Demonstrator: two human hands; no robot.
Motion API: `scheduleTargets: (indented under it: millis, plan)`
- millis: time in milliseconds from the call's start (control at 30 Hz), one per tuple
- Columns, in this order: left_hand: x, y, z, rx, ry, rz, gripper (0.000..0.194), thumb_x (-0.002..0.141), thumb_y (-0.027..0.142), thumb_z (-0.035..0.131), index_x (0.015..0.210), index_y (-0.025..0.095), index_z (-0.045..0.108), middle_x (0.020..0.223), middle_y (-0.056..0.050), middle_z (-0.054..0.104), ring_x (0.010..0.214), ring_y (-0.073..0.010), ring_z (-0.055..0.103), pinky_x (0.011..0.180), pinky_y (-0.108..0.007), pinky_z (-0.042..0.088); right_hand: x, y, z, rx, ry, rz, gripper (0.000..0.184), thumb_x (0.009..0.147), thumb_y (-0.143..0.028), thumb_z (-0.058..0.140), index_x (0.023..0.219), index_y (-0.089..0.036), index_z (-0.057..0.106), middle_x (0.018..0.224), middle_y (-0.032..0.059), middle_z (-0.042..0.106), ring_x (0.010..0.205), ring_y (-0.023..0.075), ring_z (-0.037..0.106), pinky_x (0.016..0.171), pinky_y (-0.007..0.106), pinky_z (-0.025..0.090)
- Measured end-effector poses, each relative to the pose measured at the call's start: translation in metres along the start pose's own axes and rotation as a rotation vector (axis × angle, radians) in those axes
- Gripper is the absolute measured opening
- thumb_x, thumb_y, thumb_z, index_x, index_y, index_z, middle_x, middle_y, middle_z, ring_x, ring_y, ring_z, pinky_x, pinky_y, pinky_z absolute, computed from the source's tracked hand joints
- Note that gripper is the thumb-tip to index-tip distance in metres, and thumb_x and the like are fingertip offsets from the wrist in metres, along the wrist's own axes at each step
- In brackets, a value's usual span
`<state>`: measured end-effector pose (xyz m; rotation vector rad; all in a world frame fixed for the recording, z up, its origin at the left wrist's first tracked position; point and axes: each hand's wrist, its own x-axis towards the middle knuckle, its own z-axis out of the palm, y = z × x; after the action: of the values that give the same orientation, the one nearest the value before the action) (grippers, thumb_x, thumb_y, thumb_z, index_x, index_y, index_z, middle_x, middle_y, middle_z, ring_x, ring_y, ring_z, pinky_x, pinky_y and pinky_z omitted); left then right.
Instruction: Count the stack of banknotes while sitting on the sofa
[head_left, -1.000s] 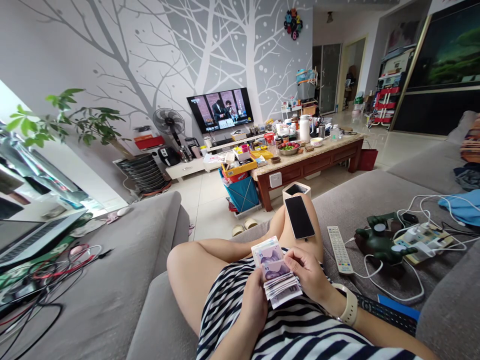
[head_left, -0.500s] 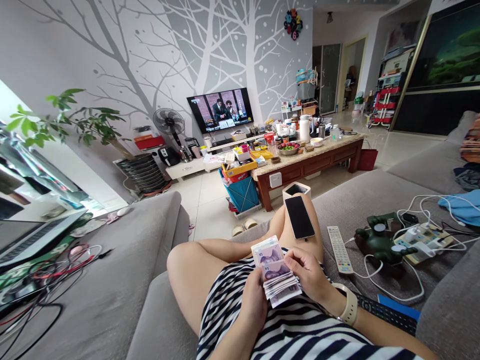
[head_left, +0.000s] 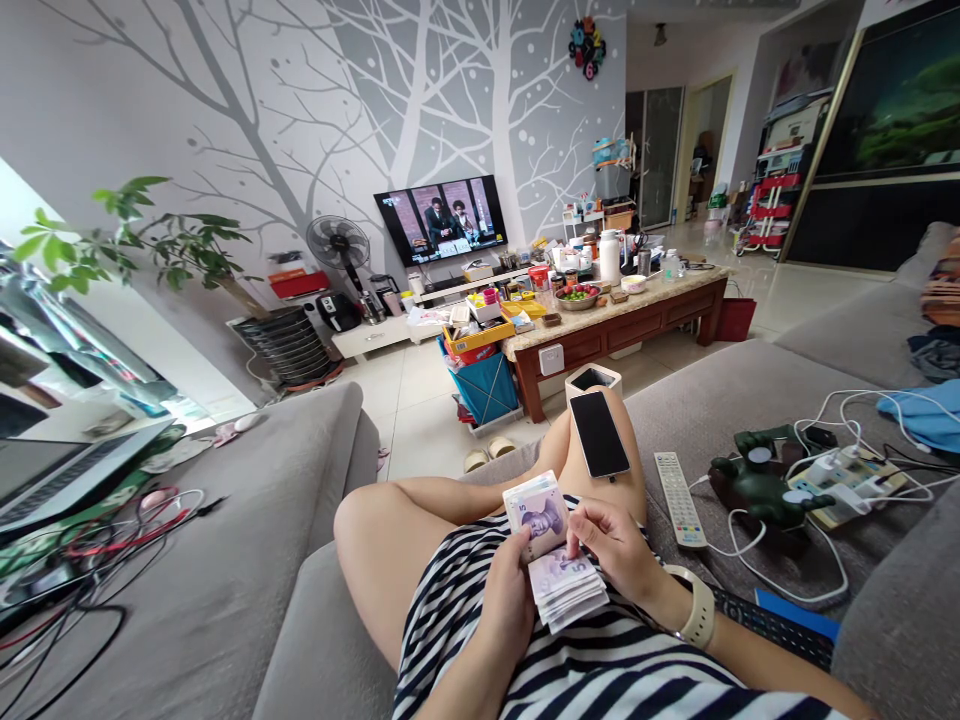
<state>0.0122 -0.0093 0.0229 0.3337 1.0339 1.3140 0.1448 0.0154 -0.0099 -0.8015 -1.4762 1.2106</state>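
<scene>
A stack of purple 5 banknotes (head_left: pixel 541 515) lies in my left hand (head_left: pixel 508 590) above my lap, the thumb pressed along its left side. The upper notes stand upright with a portrait showing. Other notes from the stack are bent down toward me in a fanned pile. My right hand (head_left: pixel 611 545), a pale watch on its wrist, is closed at the right edge of the stack. Its curled fingertips touch the notes near the bend; what lies between them is partly hidden. A black-screened phone (head_left: pixel 599 434) rests on my right thigh, just beyond the hands.
On the grey sofa to my right lie a remote control (head_left: pixel 680 500), a dark green figurine (head_left: pixel 761 485) and a power strip (head_left: pixel 847 487) with cables. Tangled cables (head_left: pixel 97 550) and a laptop (head_left: pixel 71 470) are on the left. A cluttered coffee table (head_left: pixel 622 318) stands ahead.
Another banknote has been folded down toward me onto the bent pile, showing the full portrait on the note behind. My right fingers have shifted slightly down and curled more. My left hand stays put.
</scene>
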Motion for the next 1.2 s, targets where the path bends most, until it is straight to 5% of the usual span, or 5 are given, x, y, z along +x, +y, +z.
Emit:
scheduleTargets:
  millis: [233, 467, 700, 900, 1200]
  plan:
    - [0.001, -0.002, -0.005, 0.111, -0.104, 0.089, 0.022, 0.065, 0.025, 0.068, 0.079, 0.008, 0.071, 0.078, -0.012, 0.074, 0.080, -0.0267, 0.068, 0.076, -0.034, 0.050, 0.008, 0.015, 0.001, -0.023, 0.185, 0.113, 0.035, 0.073, -0.044, 0.069, 0.060, -0.018, 0.050, 0.052, -0.0050, 0.045, 0.049, 0.0095, 0.038, 0.046, 0.021, 0.029]
    - [0.005, -0.005, -0.011, 0.160, -0.150, 0.091, 0.018, 0.064, 0.024, 0.070, 0.075, 0.010, 0.068, 0.064, -0.005, 0.069, 0.058, -0.0185, 0.063, 0.063, -0.030, 0.047, 0.011, 0.021, -0.001, -0.121, 0.217, 0.109, 0.039, 0.079, -0.050, 0.059, 0.059, -0.018, 0.049, 0.052, -0.0034, 0.046, 0.051, 0.0112, 0.041, 0.048, 0.022, 0.031]
    - [0.006, -0.007, -0.009, 0.169, -0.105, 0.131, 0.022, 0.068, 0.031, 0.066, 0.072, 0.010, 0.070, 0.067, -0.008, 0.071, 0.061, -0.0202, 0.063, 0.067, -0.031, 0.048, 0.010, 0.019, 0.000, -0.143, 0.272, 0.081, 0.038, 0.078, -0.049, 0.060, 0.058, -0.018, 0.050, 0.052, -0.0033, 0.045, 0.051, 0.0116, 0.040, 0.048, 0.023, 0.031]
    - [0.006, -0.006, -0.004, 0.089, -0.032, 0.051, 0.022, 0.069, 0.030, 0.063, 0.073, 0.010, 0.070, 0.068, -0.010, 0.072, 0.069, -0.0248, 0.067, 0.073, -0.035, 0.051, 0.007, 0.012, 0.000, -0.112, 0.247, 0.067, 0.034, 0.079, -0.045, 0.062, 0.062, -0.017, 0.051, 0.054, -0.0033, 0.046, 0.052, 0.0111, 0.040, 0.049, 0.023, 0.032]
    - [0.000, -0.005, 0.000, 0.114, -0.041, 0.108, 0.021, 0.067, 0.026, 0.059, 0.076, 0.010, 0.071, 0.073, -0.007, 0.073, 0.072, -0.0219, 0.066, 0.073, -0.031, 0.051, 0.003, 0.008, 0.001, -0.059, 0.177, 0.044, 0.034, 0.079, -0.047, 0.062, 0.064, -0.017, 0.053, 0.056, -0.0032, 0.047, 0.052, 0.0110, 0.040, 0.048, 0.023, 0.032]
